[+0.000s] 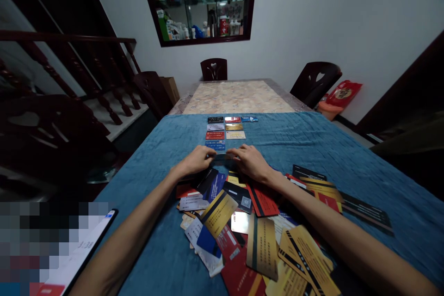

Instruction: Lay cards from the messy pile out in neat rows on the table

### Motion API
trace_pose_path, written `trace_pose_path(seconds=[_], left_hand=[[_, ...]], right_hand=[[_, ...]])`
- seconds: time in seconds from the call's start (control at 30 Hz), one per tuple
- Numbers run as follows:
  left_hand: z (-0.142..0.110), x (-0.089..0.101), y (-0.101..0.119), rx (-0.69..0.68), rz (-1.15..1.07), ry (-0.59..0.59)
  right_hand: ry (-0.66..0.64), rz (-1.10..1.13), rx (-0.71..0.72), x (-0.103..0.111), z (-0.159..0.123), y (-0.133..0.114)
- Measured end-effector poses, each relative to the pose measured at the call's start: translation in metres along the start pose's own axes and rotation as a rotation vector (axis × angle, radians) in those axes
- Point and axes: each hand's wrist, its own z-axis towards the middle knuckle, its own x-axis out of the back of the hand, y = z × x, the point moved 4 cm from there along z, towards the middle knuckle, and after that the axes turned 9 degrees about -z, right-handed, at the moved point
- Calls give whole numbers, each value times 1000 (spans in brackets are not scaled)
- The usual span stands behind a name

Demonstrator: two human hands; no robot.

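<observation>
My left hand [198,159] and my right hand [250,161] face each other at mid-table. Their fingertips pinch the two ends of one dark card [223,157], seen nearly edge-on; its printing cannot be made out. Just beyond lies a blue card [215,145], nearest in a small grid of cards in short rows. A red card [215,135] and a pale card [236,135] form the row behind it. Below my wrists spreads a loose, overlapping heap of cards, with a gold card [219,212], a dark card [237,196] and a red card [262,200] near the top.
A blue cloth [145,148] covers the near table. A phone [85,249] lies at the left beside my forearm. Dark cards [367,212] reach out to the right of the heap. Chairs [214,70] stand around the far table edges.
</observation>
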Motion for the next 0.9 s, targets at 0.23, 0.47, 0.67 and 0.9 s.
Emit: trace_pose_path(seconds=[0.23, 0.47, 0.67, 0.9], left_hand=[[1, -3, 2, -8, 19, 39], [0, 0, 7, -1, 14, 92], [0, 3, 8, 32, 9, 139], [0, 2, 9, 34, -2, 166]], right_hand=[[48, -106, -2, 2, -2, -6], [115, -138, -3, 3, -2, -6], [126, -148, 1, 5, -2, -6], [159, -173, 6, 10, -3, -6]])
